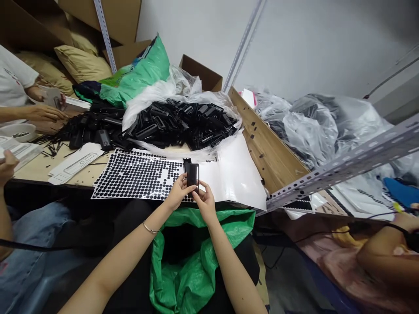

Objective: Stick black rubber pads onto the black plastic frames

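Note:
A black plastic casing (192, 173) is held upright between my hands, just above the table's front edge. My left hand (177, 191) grips its left side, thumb across the lower front. My right hand (204, 199) has its fingers closed on the lower right side. A narrow black piece shows at the casing's upper left; whether it is a separate part I cannot tell. Behind and left of my hands lie white sheets of round black stickers (137, 176), with some dots gone. An open green sack (193, 279) sits below my forearms.
A heap of black plastic casings (183, 124) lies on clear plastic beyond the sheets. A cardboard tray (266, 148) and a perforated metal post (340, 159) stand to the right. Co-workers' hands (46, 111) are at the left, and another person's arm (386, 248) at the right.

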### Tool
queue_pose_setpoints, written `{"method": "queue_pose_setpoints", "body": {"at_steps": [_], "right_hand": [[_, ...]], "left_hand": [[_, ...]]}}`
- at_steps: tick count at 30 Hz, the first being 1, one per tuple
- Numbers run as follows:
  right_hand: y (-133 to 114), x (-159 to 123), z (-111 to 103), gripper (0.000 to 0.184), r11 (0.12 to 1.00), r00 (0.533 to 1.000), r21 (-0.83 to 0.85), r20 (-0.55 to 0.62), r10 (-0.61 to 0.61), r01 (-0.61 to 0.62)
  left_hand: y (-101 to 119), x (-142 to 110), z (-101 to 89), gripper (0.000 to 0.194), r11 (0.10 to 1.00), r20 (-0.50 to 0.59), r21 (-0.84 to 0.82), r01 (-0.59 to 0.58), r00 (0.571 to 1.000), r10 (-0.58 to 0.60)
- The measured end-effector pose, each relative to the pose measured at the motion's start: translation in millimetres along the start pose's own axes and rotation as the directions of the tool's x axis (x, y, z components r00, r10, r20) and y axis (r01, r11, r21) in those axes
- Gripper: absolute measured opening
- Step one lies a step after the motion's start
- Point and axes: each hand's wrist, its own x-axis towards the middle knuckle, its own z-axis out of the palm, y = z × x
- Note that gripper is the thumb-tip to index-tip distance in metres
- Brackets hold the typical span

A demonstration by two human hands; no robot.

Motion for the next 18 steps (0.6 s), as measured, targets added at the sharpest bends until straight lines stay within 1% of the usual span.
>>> {"method": "queue_pose_setpoints", "body": {"at_steps": [2, 4, 7, 9, 11, 13, 15, 16, 18], "right_hand": [[-1, -2, -2, 0.05, 1.0, 0.999, -0.002, -0.04, -0.026, 0.026], [-4, -6, -6, 0.048, 0.999, 0.999, -0.012, -0.04, -0.032, 0.032], [-13, -22, -19, 0.038, 0.995, 0.998, -0.1, 0.052, -0.022, 0.027], [-18, -44, -30, 0.026, 0.981, 0.991, -0.191, 0.131, -0.016, 0.041], [-19, -70, -38, 0.016, 0.951, 0.974, -0.301, 0.227, 0.007, 0.064], [-18, -97, -41, 0.014, 0.893, 0.944, -0.435, 0.329, 0.035, 0.118], [-17, -116, -38, 0.017, 0.79, 0.907, -0.589, 0.407, 0.107, 0.171], [-16, -122, -35, 0.018, 0.726, 0.893, -0.661, 0.423, 0.155, 0.187], [-17, -126, -30, 0.018, 0.592, 0.879, -0.782, 0.408, 0.247, 0.197]], "left_hand": [[3, -3, -1.4, 0.049, 0.999, 0.04, 0.043, -0.012, 0.999, 0.011], [7, -4, -4.9, 0.048, 0.996, 0.084, 0.086, -0.023, 0.996, 0.016], [14, -4, -14.0, 0.045, 0.989, 0.139, 0.148, -0.032, 0.99, 0.012], [19, -4, -21.3, 0.049, 0.983, 0.173, 0.181, -0.029, 0.985, -0.002], [24, -4, -28.0, 0.052, 0.977, 0.206, 0.212, -0.015, 0.978, -0.03], [26, -6, -33.3, 0.05, 0.97, 0.229, 0.245, 0.008, 0.971, -0.066], [28, -8, -36.9, 0.047, 0.962, 0.235, 0.271, 0.03, 0.967, -0.097], [28, -9, -38.2, 0.046, 0.959, 0.231, 0.279, 0.04, 0.967, -0.108], [29, -11, -40.0, 0.044, 0.955, 0.209, 0.29, 0.059, 0.97, -0.123]]}}
